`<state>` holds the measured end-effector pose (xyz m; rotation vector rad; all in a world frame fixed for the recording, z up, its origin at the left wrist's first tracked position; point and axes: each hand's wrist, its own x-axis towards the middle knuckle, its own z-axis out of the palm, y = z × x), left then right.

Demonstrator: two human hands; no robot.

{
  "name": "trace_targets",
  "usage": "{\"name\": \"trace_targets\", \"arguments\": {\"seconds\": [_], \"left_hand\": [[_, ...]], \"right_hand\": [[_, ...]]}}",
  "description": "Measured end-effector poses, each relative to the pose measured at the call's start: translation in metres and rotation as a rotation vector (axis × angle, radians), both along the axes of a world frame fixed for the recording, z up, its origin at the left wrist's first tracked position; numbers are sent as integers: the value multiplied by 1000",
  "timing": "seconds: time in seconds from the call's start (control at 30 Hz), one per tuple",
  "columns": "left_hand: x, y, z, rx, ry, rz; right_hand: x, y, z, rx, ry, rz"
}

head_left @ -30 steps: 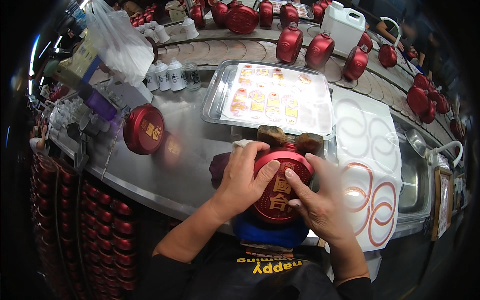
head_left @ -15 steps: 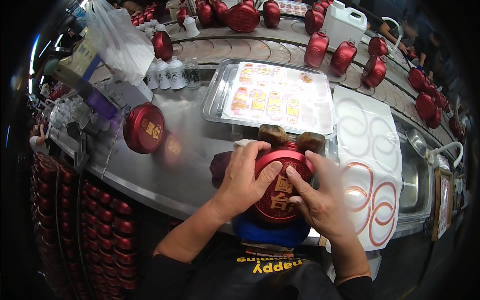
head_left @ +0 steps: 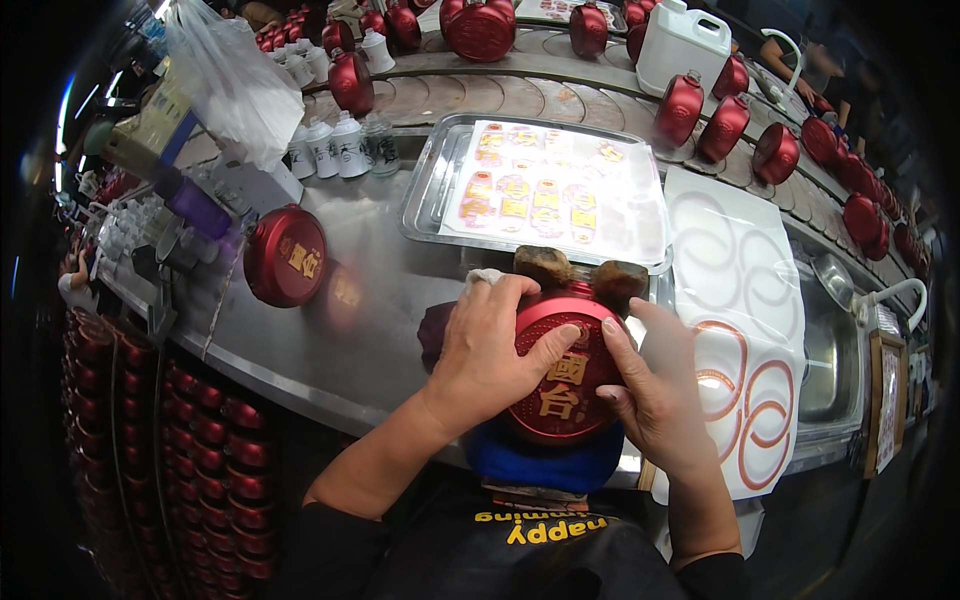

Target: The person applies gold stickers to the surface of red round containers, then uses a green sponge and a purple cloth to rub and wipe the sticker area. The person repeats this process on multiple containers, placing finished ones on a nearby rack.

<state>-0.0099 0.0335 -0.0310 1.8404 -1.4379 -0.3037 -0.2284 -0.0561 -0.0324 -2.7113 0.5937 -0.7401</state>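
Observation:
A round, flat red bottle (head_left: 570, 425) with gold characters lies tilted in front of me, on a blue cloth pad (head_left: 545, 462). My left hand (head_left: 485, 350) grips its left side, the thumb pressed on the face beside the upper gold decal. A bit of white cloth or wrap (head_left: 484, 276) shows at this hand's fingers. Around the right rim curls my right hand (head_left: 662, 395), its thumb on the bottle's upper right face; its outer fingers are blurred. Two dark brown blocks (head_left: 542, 266) stand against the bottle's far end. The bottle's neck is hidden.
Beyond the bottle, a metal tray (head_left: 422, 205) holds a decal sheet (head_left: 560, 200). A sheet with red rings (head_left: 735, 260) lies right, beside a sink (head_left: 830, 360). Another red bottle (head_left: 265, 262) stands left. A curved conveyor (head_left: 480, 95) carries several red bottles.
My right thumb has moved up and right, away from the gold characters. My left thumb has slid slightly right. Bottles on the conveyor have shifted to the right.

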Motion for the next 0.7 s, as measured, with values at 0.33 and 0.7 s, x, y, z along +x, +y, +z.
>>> {"name": "trace_targets", "arguments": {"seconds": [0.33,0.7], "left_hand": [[1,23,-22,-346,158,-182],[8,45,-27,-305,-572,-483]], "right_hand": [[26,-24,31,-47,-208,178],[-16,27,21,28,-124,359]]}}
